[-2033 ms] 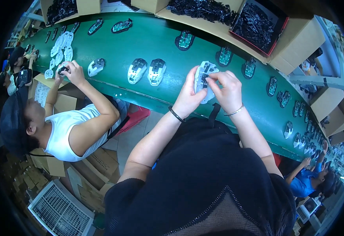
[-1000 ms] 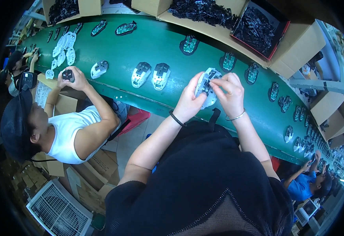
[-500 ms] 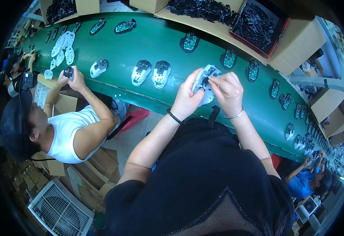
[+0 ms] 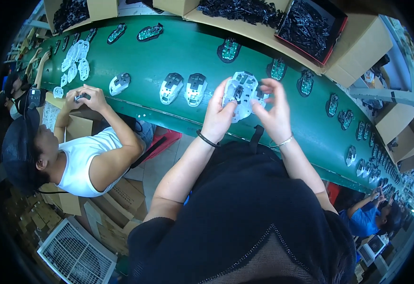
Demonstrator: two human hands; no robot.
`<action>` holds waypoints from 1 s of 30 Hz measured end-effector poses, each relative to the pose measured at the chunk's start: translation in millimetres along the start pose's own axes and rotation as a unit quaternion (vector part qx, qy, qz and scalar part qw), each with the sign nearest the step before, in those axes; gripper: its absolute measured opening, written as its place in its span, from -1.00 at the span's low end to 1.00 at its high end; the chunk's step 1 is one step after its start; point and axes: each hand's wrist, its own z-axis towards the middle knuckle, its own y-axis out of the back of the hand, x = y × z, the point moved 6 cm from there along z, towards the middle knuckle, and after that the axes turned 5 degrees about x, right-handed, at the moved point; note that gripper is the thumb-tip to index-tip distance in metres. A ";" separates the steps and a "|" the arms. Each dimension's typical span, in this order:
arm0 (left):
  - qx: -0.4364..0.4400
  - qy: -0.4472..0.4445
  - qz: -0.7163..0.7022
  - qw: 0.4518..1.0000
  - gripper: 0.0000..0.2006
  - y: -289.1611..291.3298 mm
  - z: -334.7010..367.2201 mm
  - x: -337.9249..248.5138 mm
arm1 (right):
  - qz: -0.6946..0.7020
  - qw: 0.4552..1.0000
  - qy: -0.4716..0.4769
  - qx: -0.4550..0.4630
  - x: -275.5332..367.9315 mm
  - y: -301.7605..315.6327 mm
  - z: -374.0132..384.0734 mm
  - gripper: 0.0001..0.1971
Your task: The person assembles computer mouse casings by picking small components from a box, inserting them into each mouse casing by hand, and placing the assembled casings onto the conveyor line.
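Observation:
My left hand (image 4: 218, 113) grips a white computer mouse shell (image 4: 243, 105) by its left side, its hollow inner face turned up. A small black part (image 4: 238, 93) sits inside the shell. At the shell's right edge, my right hand (image 4: 277, 111) has its thumb and fingers around a small pale piece (image 4: 261, 96); whether this piece is joined to the shell I cannot tell. To the left, two white-and-grey mouse shells (image 4: 171, 88) stand side by side on the green conveyor belt (image 4: 188, 47), and one more mouse shell (image 4: 120, 84) lies farther left.
Mouse bases with green circuit boards (image 4: 228, 49) line the belt's far side. Behind them are a cardboard box (image 4: 358, 47) and a red-edged box (image 4: 327, 59) of black parts. White shells (image 4: 84, 68) lie at left, near a co-worker in a white top (image 4: 86, 163). Another person (image 4: 365, 217) works at right.
The mouse shell has turned its inner face toward me. My right fingers have left its middle for its right edge. The co-worker's hands at left have shifted, and belt items at right have moved slightly.

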 end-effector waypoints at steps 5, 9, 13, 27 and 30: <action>0.005 -0.014 0.002 1.000 -0.46 -8.4 2.2 4.0 | 0.257 0.957 -0.096 0.099 -34.3 -39.4 -2.1 -0.58; 0.003 -0.041 0.037 0.998 -0.48 -9.4 1.6 7.9 | 0.247 0.957 -0.112 0.106 -30.5 -36.5 -2.9 -0.59; -0.008 -0.072 0.078 0.994 -0.50 -17.7 -0.6 8.4 | 0.253 0.960 -0.086 0.082 -36.6 -32.6 -6.4 -0.58; 0.076 0.299 -0.028 0.951 -0.53 -55.0 0.3 104.3 | 0.434 0.857 -0.275 -0.025 -173.9 53.5 -84.1 -0.62; 0.113 0.271 0.059 0.954 -0.62 -31.9 11.6 114.6 | -0.087 0.958 -0.201 -0.185 -216.3 174.3 -115.3 -0.61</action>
